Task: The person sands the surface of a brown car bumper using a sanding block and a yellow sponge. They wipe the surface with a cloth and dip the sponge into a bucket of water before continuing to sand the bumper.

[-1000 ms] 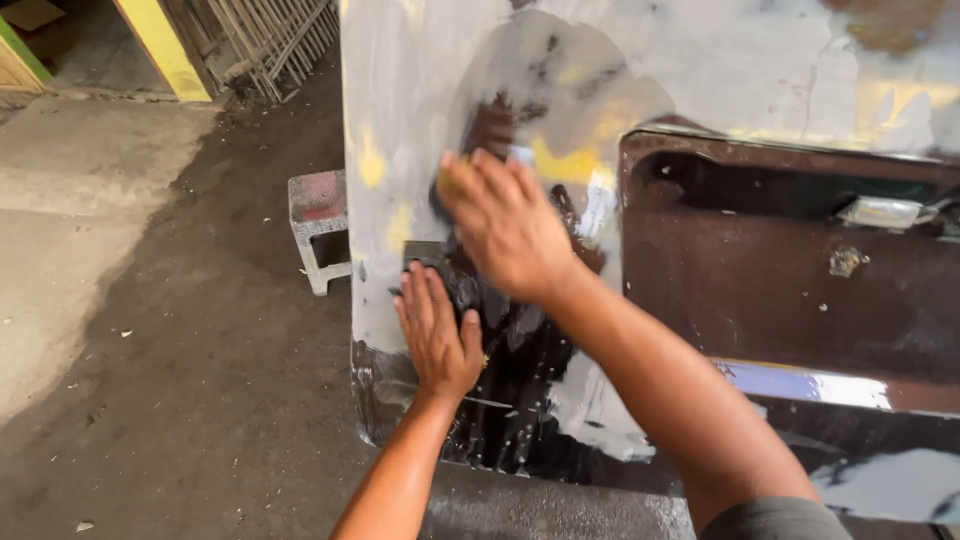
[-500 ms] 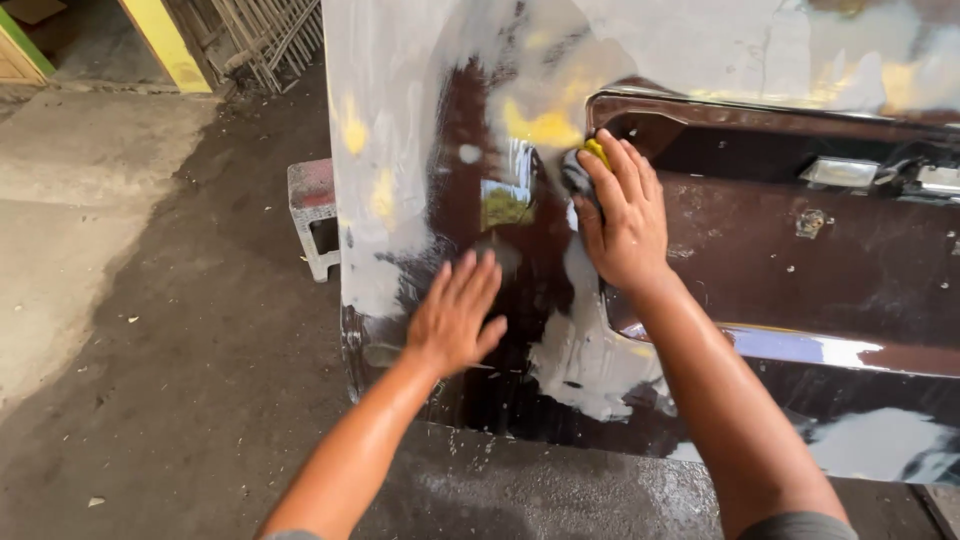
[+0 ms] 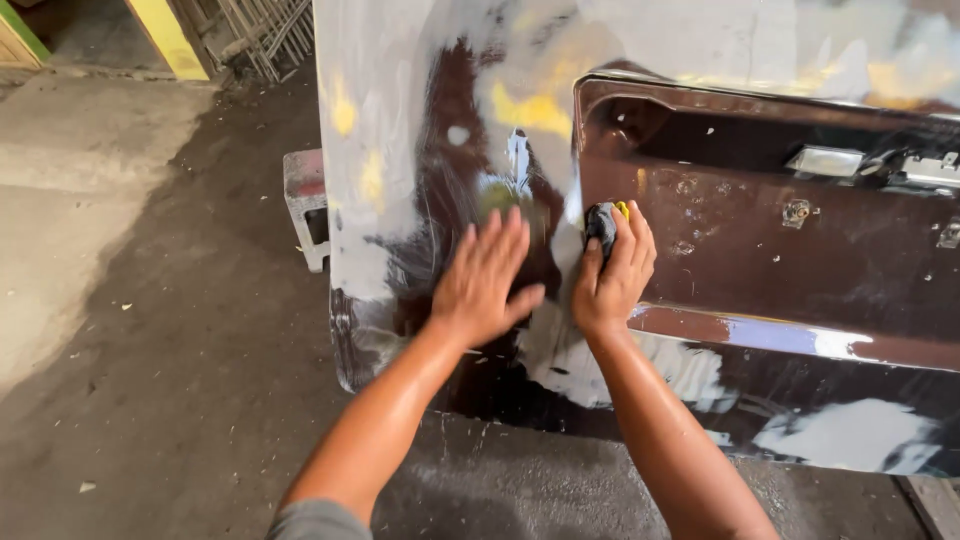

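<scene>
- The right hand [image 3: 612, 272] is gripping a dark sanding pad [image 3: 601, 222] in curled fingers, rubbing the glossy brown car panel [image 3: 740, 250] at the recess edge.
- The left hand [image 3: 485, 280] is lying flat, fingers spread, on the panel just beside it.
- Judging by this, rubbing-down is under way; working further along the edge needs steady pressure.

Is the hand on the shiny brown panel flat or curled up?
Flat. The left hand lies with fingers spread on the glossy dark brown metal panel, while the right hand is curled around a small dark and yellow pad.
</scene>
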